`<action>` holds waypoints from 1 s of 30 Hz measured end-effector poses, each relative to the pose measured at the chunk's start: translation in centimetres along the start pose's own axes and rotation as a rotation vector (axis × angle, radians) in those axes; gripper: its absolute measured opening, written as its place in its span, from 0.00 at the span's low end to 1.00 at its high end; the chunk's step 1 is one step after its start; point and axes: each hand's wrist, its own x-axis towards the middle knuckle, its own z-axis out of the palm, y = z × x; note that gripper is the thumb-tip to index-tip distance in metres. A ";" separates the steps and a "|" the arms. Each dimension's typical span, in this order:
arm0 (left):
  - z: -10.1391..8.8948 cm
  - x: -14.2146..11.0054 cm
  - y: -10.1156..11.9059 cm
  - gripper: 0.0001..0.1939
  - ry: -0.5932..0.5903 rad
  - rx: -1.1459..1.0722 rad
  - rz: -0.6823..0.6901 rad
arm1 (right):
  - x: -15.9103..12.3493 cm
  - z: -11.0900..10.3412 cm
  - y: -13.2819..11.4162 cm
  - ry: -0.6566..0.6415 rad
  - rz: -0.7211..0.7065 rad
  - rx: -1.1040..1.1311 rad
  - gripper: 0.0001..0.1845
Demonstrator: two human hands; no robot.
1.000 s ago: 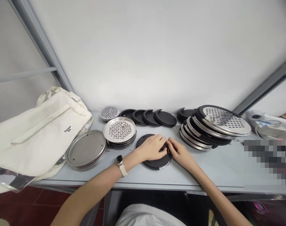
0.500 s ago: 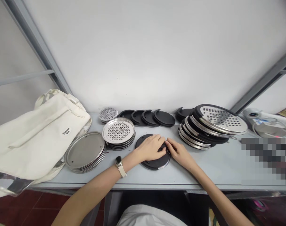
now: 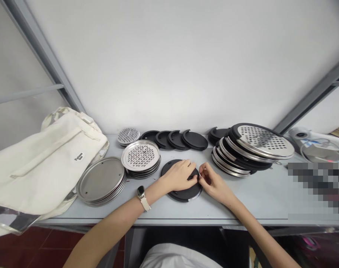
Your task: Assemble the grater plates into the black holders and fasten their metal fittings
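Observation:
A black round disc point(image 3: 183, 194) with a metal strip along its near right edge lies flat on the table. My left hand point(image 3: 179, 175) grips it from above, fingers bent over its upper right part and thumb apart from them. At the disc's right edge, my right hand point(image 3: 212, 182) pinches with thumb and forefinger; the small thing between them is mostly hidden. Left of the disc stands a stack of metal grater plates point(image 3: 141, 155). Right of my right hand, a pile of black-rimmed graters point(image 3: 264, 141) leans unevenly.
Plain metal discs point(image 3: 102, 176) are stacked at left, beside a white bag point(image 3: 57, 156). Smaller grater plates point(image 3: 128, 135) and a row of black discs point(image 3: 195, 140) lie along the wall. A white device with cables point(image 3: 314, 139) is at far right.
My right hand has shifted slightly down and its fingers have lifted and curled, leaving a gap to my left hand. My left hand and the disc stay in place.

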 end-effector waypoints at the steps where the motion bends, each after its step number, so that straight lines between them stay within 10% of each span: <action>1: 0.0 0.0 0.0 0.06 0.002 0.003 -0.002 | 0.0 0.0 0.0 0.016 0.003 -0.001 0.06; 16: -0.4 0.0 0.2 0.06 -0.016 0.008 -0.012 | 0.0 -0.7 0.2 0.482 -0.086 -0.148 0.09; 30: -0.3 0.1 0.2 0.06 -0.019 0.009 -0.015 | 0.1 -0.3 0.6 0.281 0.005 -0.134 0.12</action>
